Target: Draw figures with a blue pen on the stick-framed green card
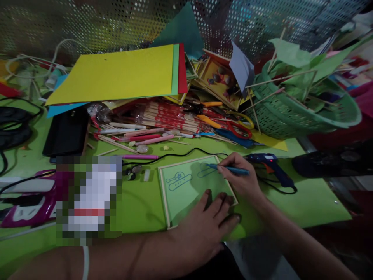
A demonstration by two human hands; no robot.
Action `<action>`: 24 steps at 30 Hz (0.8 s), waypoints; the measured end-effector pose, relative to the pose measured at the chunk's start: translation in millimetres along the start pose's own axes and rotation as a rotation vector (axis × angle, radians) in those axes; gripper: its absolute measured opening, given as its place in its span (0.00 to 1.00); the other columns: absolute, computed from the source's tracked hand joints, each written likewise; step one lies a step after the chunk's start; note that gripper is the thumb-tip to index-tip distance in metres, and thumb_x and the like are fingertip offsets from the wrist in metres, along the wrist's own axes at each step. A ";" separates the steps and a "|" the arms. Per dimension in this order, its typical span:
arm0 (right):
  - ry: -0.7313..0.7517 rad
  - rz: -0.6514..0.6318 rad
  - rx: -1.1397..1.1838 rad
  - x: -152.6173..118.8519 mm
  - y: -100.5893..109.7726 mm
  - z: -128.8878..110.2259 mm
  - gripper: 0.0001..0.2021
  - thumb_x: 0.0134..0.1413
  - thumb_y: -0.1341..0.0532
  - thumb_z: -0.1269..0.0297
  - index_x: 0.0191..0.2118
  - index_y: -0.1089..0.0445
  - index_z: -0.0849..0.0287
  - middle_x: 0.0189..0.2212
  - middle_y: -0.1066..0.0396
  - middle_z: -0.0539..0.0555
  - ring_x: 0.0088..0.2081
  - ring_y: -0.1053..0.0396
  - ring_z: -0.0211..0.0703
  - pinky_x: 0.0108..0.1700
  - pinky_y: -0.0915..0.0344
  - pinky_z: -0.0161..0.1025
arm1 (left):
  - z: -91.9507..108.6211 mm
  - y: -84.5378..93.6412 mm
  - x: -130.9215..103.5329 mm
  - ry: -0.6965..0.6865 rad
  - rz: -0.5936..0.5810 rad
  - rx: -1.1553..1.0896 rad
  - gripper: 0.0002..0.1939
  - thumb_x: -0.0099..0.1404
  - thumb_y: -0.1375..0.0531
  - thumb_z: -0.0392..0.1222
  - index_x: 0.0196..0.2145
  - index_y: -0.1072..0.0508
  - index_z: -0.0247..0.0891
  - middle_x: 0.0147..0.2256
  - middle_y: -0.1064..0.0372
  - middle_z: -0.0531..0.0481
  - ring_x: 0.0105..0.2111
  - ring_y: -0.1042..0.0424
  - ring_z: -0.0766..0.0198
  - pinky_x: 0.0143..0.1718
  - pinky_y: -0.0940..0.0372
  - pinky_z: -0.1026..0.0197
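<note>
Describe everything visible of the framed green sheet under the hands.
The framed green sheet looks like light green paper, edged with thin, pale, wood-like strips. It lies flat on the green table, slightly turned. Its left drawing, in dark lines, shows a star in a circle above a rounded, dotted bar; a fainter outline is to its right. The left hand rests over its lower right, hiding part. The right hand holds a blue pen at the fainter outline.
</note>
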State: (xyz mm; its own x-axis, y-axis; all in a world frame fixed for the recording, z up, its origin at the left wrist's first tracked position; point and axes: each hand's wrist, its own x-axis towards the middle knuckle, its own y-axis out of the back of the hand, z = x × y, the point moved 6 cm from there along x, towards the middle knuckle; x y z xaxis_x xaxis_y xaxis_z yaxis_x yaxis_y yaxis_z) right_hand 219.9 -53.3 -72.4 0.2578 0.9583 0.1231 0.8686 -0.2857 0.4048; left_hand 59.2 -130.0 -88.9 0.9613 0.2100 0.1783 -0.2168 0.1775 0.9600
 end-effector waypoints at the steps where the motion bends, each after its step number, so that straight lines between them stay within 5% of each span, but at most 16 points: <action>1: 0.001 0.003 -0.006 0.1 -0.4 -0.6 0.07 0.50 0.31 0.64 0.30 0.31 0.56 0.24 0.30 0.48 0.24 0.37 0.37 0.26 0.40 0.34 | 0.2 -0.6 -0.3 0.000 0.004 0.003 0.38 0.69 0.39 0.58 0.69 0.41 0.39 0.70 0.45 0.38 0.69 0.46 0.45 0.67 0.53 0.38; 24: -0.029 -0.024 -0.051 -2.6 -2.5 -0.3 0.08 0.50 0.32 0.62 0.29 0.32 0.55 0.23 0.32 0.48 0.23 0.38 0.37 0.25 0.41 0.34 | 0.9 -1.9 -0.8 0.003 0.003 0.006 0.37 0.70 0.40 0.57 0.70 0.42 0.39 0.69 0.44 0.39 0.69 0.48 0.45 0.66 0.51 0.39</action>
State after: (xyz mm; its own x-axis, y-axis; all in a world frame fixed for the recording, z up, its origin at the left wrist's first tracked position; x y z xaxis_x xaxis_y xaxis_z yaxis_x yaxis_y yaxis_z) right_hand 216.9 -55.1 -73.5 0.2497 0.9645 0.0865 0.8522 -0.2612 0.4534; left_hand 59.0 -131.4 -90.7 0.9602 0.2131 0.1805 -0.2186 0.1714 0.9606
